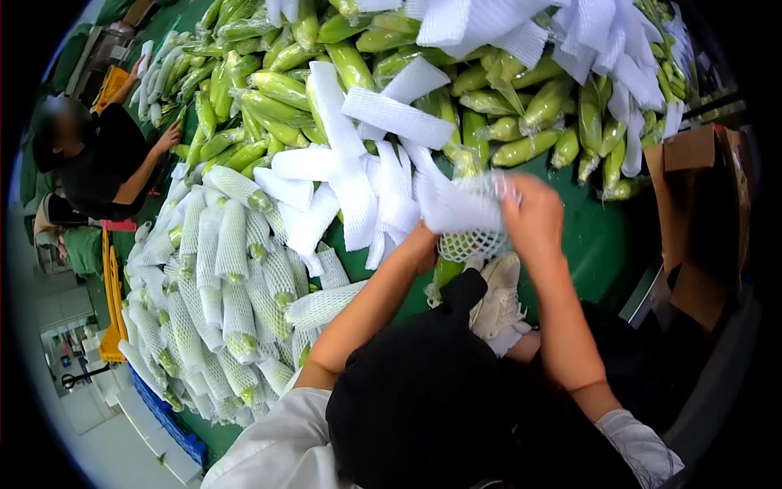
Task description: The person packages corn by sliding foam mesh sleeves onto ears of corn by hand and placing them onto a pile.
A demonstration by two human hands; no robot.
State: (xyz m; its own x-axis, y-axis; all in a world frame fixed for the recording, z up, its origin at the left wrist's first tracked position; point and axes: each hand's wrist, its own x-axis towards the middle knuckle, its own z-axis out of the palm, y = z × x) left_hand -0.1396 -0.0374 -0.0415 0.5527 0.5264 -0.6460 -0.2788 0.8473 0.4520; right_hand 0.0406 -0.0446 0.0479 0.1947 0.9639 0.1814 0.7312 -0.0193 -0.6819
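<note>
An ear of corn (447,270) in clear plastic wrap stands between my hands, partly inside a white foam net sleeve (475,244) whose mesh is stretched wide around it. My right hand (533,213), slightly blurred, is closed on the sleeve's edge from the right. From the left, my left hand (421,247) grips the corn low down; its fingers are largely hidden by the sleeve. Loose flat foam net sleeves (358,187) lie just beyond my left hand. Farther back is a heap of plastic-wrapped corn (277,106).
Sleeved ears of corn (236,285) are piled on the green surface (580,244) at left. More foam sleeves (603,41) lie at the far right. An open cardboard box (696,204) stands at right. A co-worker (98,155) handles corn at far left, near a yellow crate (112,285).
</note>
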